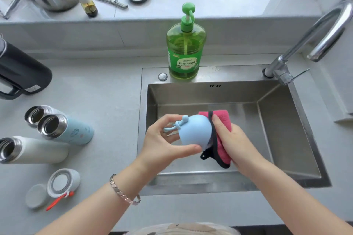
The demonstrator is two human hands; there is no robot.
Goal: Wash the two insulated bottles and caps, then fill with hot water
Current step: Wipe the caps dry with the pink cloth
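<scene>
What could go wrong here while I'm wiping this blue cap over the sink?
The rounded light-blue cap is held only at the fingertips of the left hand; if it is wet it may slip into the steel sink. The open bottles lying on the grey counter could roll.

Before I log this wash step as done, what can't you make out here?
Head view only:
- Inside of the blue cap: faces the pink cloth, which covers it.
- Bottoms of the bottles: too dark.
- Black kettle: cut off by the left edge.
- Faucet spout: no water shows.
</scene>
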